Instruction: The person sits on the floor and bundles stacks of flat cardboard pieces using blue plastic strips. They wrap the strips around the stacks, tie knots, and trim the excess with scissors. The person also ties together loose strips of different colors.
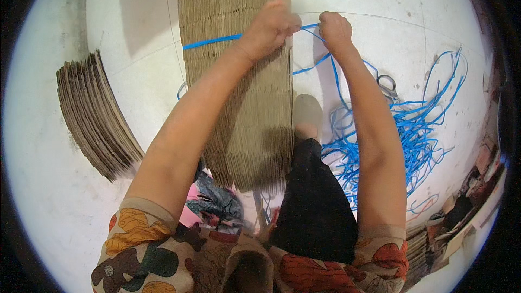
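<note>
A tall stack of flattened cardboard (258,114) stretches away from me, its many layered edges facing up. A flat blue strap (211,41) crosses the stack toward its right side. At the stack's right edge, my left hand (271,30) is closed on the strap, slightly blurred. To the right, past the stack, my right hand (335,30) is closed in a fist around the same strap. A short length runs taut between the two hands. Below them, loose strands hang down and one runs back to the stack's side. The fingertips of both hands are partly hidden.
A heap of tangled blue strapping (401,141) lies on the floor at right, with scissors (387,86) at its upper edge. A smaller cardboard stack (97,114) is at left. My leg in black (317,201) is beside the big stack. Cardboard scraps (461,211) line the far right.
</note>
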Motion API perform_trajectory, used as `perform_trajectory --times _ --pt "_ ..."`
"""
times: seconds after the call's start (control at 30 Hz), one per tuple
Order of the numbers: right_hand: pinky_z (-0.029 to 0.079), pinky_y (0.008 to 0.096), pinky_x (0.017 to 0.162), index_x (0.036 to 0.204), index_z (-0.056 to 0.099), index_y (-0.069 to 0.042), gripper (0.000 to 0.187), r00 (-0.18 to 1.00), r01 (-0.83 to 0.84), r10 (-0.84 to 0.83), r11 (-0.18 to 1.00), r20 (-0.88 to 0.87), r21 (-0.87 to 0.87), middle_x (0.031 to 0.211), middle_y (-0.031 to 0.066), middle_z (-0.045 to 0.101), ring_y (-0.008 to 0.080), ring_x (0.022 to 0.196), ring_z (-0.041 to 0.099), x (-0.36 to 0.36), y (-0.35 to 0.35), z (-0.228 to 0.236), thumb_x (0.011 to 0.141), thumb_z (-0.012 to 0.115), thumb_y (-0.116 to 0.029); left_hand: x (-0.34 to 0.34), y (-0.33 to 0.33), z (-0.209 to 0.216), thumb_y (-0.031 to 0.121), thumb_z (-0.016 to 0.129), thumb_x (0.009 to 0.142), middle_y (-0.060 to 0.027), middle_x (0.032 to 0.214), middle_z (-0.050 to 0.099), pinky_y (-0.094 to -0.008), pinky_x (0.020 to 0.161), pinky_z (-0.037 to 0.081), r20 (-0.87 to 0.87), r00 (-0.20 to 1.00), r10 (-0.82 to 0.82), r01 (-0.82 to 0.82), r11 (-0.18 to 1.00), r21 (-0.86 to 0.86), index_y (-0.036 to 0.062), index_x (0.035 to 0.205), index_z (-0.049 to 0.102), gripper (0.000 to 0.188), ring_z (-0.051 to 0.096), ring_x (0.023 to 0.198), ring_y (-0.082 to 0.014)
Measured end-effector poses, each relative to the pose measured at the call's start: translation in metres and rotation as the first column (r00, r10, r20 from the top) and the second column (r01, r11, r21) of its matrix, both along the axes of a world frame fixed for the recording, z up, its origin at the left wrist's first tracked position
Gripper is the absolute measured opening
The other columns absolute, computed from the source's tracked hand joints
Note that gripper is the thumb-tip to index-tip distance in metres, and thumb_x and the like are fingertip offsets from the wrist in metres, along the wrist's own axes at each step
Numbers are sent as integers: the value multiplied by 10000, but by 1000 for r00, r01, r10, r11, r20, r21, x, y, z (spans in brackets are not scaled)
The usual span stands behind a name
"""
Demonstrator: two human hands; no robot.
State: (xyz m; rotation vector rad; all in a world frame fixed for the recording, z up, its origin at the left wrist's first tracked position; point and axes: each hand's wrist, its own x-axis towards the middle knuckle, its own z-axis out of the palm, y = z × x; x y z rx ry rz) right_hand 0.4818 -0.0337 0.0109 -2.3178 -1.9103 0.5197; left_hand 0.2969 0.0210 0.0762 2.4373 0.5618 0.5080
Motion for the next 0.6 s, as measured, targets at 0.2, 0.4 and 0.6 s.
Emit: perform_trajectory --times 0.2,0.4,0.6 --pt "237 218 363 661 614 -43 102 420 -103 -305 920 -855 -379 505 -35 437 43 420 337 15 -37 79 699 613 -138 -1 7 0 71 607 698 -51 797 611 -385 946 339 -28 1000 -15 12 996 -92 89 820 616 124 564 803 -227" --pt "325 259 387 698 611 -65 84 623 -249 172 968 -763 16 555 4 533 116 430 440 42 -24 158 725 610 -145 1 11 15 158 651 711 -9 841 623 -415 1008 220 -14 981 -193 185 954 -235 106 760 630 75 533 934 -160" --pt "403 414 838 1044 601 -138 358 838 -474 161 689 522 548 1032 86 582 295 971 520 12 8 202 694 589 -65 -1 13 17 167 665 711 -6 870 639 -409 985 252 -82 976 -204 173 943 -283 89 774 647 102 545 944 -172"
